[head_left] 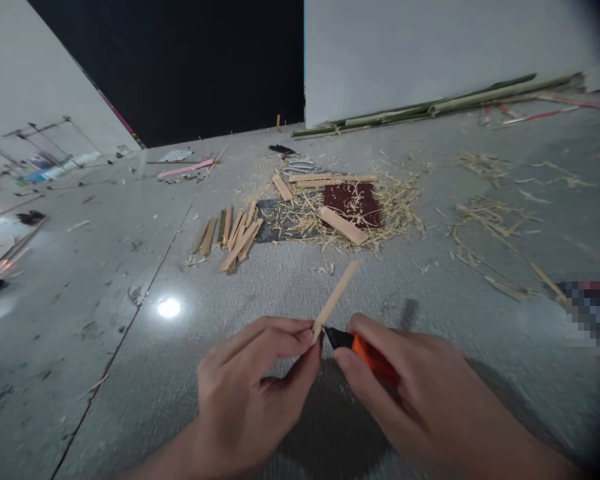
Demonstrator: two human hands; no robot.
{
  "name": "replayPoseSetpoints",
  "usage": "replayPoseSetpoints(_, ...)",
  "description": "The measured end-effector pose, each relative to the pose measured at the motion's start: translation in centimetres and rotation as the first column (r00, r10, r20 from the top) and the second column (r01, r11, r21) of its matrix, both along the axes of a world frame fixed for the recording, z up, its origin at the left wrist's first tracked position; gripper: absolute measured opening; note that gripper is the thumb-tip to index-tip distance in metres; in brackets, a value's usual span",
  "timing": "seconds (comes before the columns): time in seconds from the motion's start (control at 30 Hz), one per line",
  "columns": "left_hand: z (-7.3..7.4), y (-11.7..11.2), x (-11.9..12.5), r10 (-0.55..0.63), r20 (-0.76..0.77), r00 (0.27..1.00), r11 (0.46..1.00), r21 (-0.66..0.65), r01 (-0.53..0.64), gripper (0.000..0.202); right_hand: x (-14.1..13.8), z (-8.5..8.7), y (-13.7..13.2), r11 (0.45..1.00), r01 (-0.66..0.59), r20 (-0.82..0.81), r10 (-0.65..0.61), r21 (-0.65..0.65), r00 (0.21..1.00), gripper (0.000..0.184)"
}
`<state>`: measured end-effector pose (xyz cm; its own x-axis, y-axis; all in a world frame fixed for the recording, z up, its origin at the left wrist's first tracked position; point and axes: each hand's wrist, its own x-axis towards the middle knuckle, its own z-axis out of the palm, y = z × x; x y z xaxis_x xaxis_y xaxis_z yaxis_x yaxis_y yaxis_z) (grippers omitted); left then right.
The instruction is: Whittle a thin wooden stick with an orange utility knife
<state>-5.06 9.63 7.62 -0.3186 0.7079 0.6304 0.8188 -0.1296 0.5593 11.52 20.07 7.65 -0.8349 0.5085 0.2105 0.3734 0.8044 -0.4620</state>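
Two bare hands are working close together over the grey floor (pixel 145 400). The left hand (pixel 260 377) is nearly closing, its thumb and fingers pinching a pale wooden strip (pixel 339 293) near its lower end; this short grip is presumably steadying the part beside the tool, with the free end pointing away from the person. The right hand (pixel 410 387) is wrapping around an orange-handled knife (pixel 373 359), its black nose angling toward the strip; whether the tip is touching cannot be told. Beyond, loose strips (pixel 240 237) are lying in a group at left, perhaps for easy reach, while a thicker piece (pixel 343 226) is resting partly on a dark red sheet (pixel 357 200) among curled shavings (pixel 405 207). Farthest, green poles (pixel 445 107) are lying along the wall (pixel 430 53).
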Motion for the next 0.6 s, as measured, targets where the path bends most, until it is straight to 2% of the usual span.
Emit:
replayPoseSetpoints(0.1, 0.4, -0.2, 0.2, 0.005, -0.046, 0.999, 1.000, 0.004, -0.005, 0.021, 0.4, -0.5, 1.2, 0.990, 0.109, 0.019, -0.108, -0.092, 0.994, 0.032)
replayPoseSetpoints(0.2, 0.8, -0.5, 0.6, -0.024, -0.096, 0.995, 1.000, 0.013, 0.025, 0.022, 1.3, -0.8, 4.3, 0.924, 0.351, 0.008, -0.354, -0.153, 0.935, 0.037)
replayPoseSetpoints(0.3, 0.9, -0.6, 0.8, -0.017, -0.070, 0.997, 1.000, 0.001, 0.017, 0.021, 2.0, -0.4, 6.8, 0.851, 0.473, -0.035, -0.493, -0.226, 0.869, 0.043)
replayPoseSetpoints(0.4, 0.6, -0.5, 0.6, -0.008, -0.013, 1.000, 1.000, -0.013, 0.008, 0.020, 1.6, 0.5, 6.5, 0.783, 0.411, -0.051, -0.488, -0.467, 0.871, 0.052)
replayPoseSetpoints(0.5, 0.4, -0.3, 0.2, -0.047, -0.044, 0.998, 0.999, 0.004, 0.047, 0.019, 0.7, 1.0, 4.4, 0.650, 0.265, -0.060, -0.432, -0.712, 0.900, 0.058)
replayPoseSetpoints(0.6, 0.4, -0.3, 0.0, -0.059, -0.108, 0.992, 0.998, 0.028, 0.062, 0.020, 0.2, 1.1, 3.1, 0.533, 0.165, -0.084, -0.412, -0.830, 0.907, 0.050)
